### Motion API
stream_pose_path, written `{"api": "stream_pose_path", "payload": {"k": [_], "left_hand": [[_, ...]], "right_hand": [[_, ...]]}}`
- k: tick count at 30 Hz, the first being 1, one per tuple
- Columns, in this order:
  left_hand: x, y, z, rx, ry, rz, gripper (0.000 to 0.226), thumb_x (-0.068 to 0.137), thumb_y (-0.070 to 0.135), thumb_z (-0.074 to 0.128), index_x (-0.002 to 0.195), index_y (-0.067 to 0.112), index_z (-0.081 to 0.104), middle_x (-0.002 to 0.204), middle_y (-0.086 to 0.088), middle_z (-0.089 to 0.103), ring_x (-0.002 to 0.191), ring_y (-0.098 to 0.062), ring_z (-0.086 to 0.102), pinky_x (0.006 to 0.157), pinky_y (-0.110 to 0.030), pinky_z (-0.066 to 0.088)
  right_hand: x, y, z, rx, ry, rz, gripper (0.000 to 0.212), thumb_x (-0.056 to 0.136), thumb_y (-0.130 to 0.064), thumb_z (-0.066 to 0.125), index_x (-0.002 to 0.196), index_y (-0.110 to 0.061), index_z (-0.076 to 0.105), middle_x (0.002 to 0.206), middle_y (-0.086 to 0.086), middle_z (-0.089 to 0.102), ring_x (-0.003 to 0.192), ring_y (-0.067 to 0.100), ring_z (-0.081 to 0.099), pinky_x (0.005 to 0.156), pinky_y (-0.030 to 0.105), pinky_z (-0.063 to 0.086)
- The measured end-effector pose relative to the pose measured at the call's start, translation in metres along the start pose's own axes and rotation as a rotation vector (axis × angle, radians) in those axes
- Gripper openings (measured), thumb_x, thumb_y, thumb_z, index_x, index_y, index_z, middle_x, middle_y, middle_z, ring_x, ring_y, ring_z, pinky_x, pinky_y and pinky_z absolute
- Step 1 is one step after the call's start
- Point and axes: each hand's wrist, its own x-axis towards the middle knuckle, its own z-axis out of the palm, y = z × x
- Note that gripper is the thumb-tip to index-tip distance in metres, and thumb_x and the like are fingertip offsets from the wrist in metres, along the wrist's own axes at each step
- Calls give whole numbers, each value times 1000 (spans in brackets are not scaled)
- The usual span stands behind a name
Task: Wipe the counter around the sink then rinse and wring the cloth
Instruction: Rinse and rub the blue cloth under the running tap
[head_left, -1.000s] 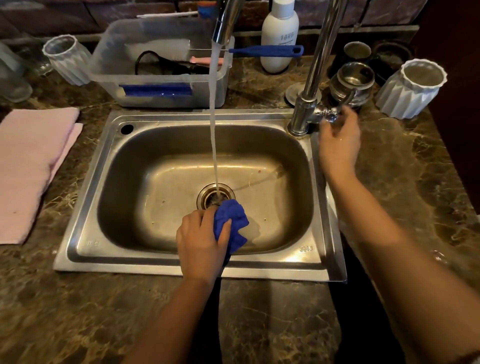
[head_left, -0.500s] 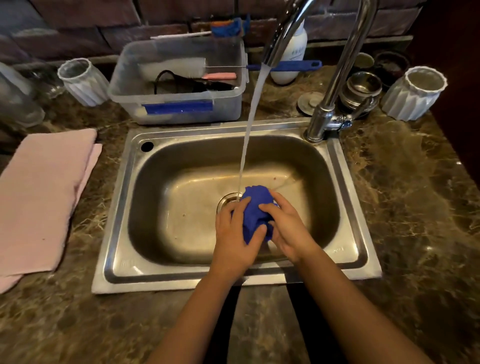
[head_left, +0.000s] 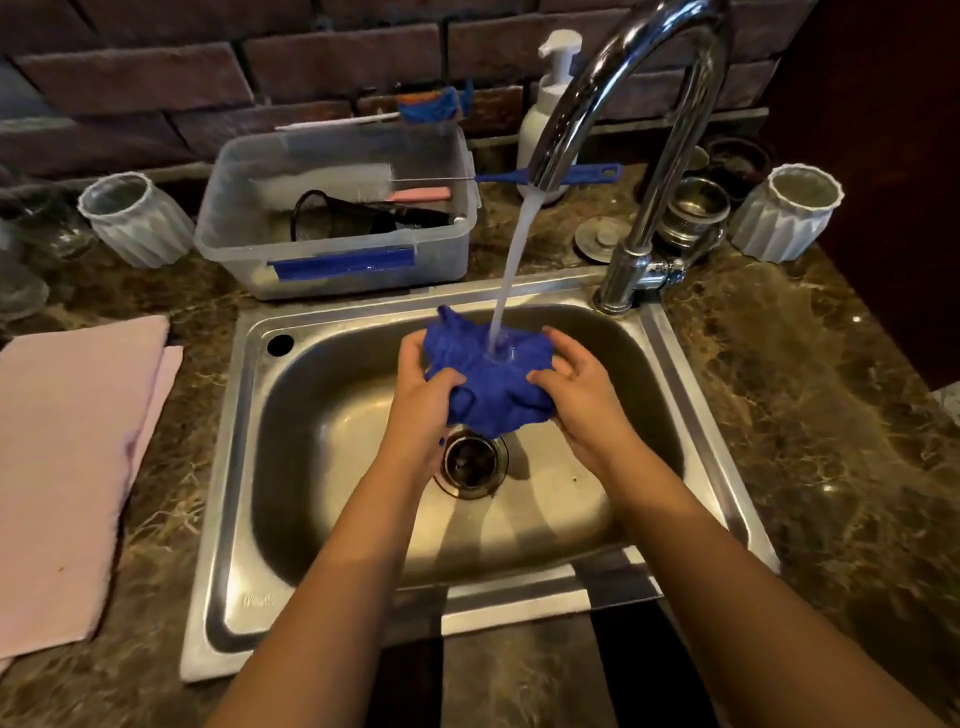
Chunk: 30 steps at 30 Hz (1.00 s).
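Observation:
A blue cloth (head_left: 491, 382) is bunched up over the steel sink (head_left: 228, 467), right under the running water from the chrome faucet (head_left: 623, 67). My left hand (head_left: 423, 400) grips the cloth's left side. On the cloth's right side, my right hand (head_left: 582, 395) holds it with the fingers curled around the edge. The stream lands on the top middle of the cloth. Below the cloth sits the drain (head_left: 472, 460).
A folded pink towel (head_left: 67, 467) lies on the marble counter (head_left: 831, 415) to the left. Behind the sink stand a clear plastic tub (head_left: 337, 260) with brushes, a white soap pump bottle (head_left: 545, 104), two white ribbed cups (head_left: 137, 221) (head_left: 784, 213), and metal cups (head_left: 696, 208).
My right hand left the faucet handle and joined my left on the cloth. Both hands lifted the cloth up under the stream and spread it wider.

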Motion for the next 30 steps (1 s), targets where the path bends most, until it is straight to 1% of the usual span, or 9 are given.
{"api": "stream_pose_path", "payload": {"k": [6, 8, 10, 13, 17, 20, 23, 26, 30], "left_hand": [[3, -5, 5, -178, 0, -15, 30, 83, 0, 49, 104, 20, 52, 103, -4, 61, 87, -20, 63, 70, -33, 52], [6, -5, 8, -331, 46, -134, 10, 86, 19, 55, 94, 18, 59, 89, -3, 68, 82, -20, 65, 73, -35, 52], [11, -7, 10, -200, 90, -281, 19, 89, 34, 55, 88, 17, 62, 83, -4, 69, 77, -21, 65, 75, -35, 51], [15, -6, 13, -29, 112, -389, 17, 90, 28, 55, 81, 15, 59, 80, -7, 64, 73, -23, 61, 72, -35, 46], [13, 1, 21, -91, 138, -77, 15, 96, 19, 44, 97, 21, 59, 98, -5, 63, 87, -19, 63, 73, -30, 51], [0, -4, 37, 264, 120, 281, 11, 95, 21, 47, 100, 22, 58, 104, 0, 60, 95, -12, 59, 82, -20, 48], [-2, -13, 45, 579, 250, 451, 10, 94, 25, 51, 94, 17, 57, 92, 2, 57, 78, -4, 53, 68, -7, 41], [13, -6, 38, 549, 319, 419, 14, 95, 21, 48, 84, 15, 54, 71, 7, 54, 64, -2, 51, 59, -8, 41], [30, 0, 36, 434, 219, 83, 22, 96, 21, 46, 78, 18, 57, 77, -1, 61, 77, -15, 60, 68, -24, 47]], "right_hand": [[19, 1, 10, 198, -80, 285, 36, 82, -19, 62, 115, -8, 56, 111, 16, 66, 102, 29, 64, 84, 41, 54], [21, 1, 18, 159, -50, 205, 35, 84, -12, 62, 117, -12, 52, 110, 12, 65, 102, 29, 64, 85, 41, 53], [18, -3, 25, 59, -31, 59, 41, 81, -1, 60, 115, -22, 49, 107, 4, 61, 99, 25, 63, 83, 39, 55], [13, -4, 28, -92, -27, -99, 34, 81, 0, 56, 106, -24, 56, 107, 6, 62, 100, 25, 62, 83, 38, 55], [12, -2, 29, 67, 106, -119, 20, 90, -17, 53, 110, -17, 51, 105, 6, 60, 92, 17, 62, 75, 29, 54], [17, 3, 38, 6, 176, -106, 19, 93, -34, 48, 106, -22, 55, 98, 3, 63, 88, 15, 64, 76, 29, 54], [20, 4, 49, -133, 182, -93, 25, 95, -39, 42, 83, -25, 58, 82, 3, 64, 85, 21, 64, 81, 39, 52], [16, 1, 53, -355, 136, -148, 27, 98, -34, 37, 80, -28, 55, 80, -3, 62, 82, 16, 61, 75, 33, 50], [9, -2, 46, -548, 111, -263, 24, 97, -35, 39, 95, -20, 57, 83, -5, 60, 76, 7, 57, 67, 19, 45]]}}
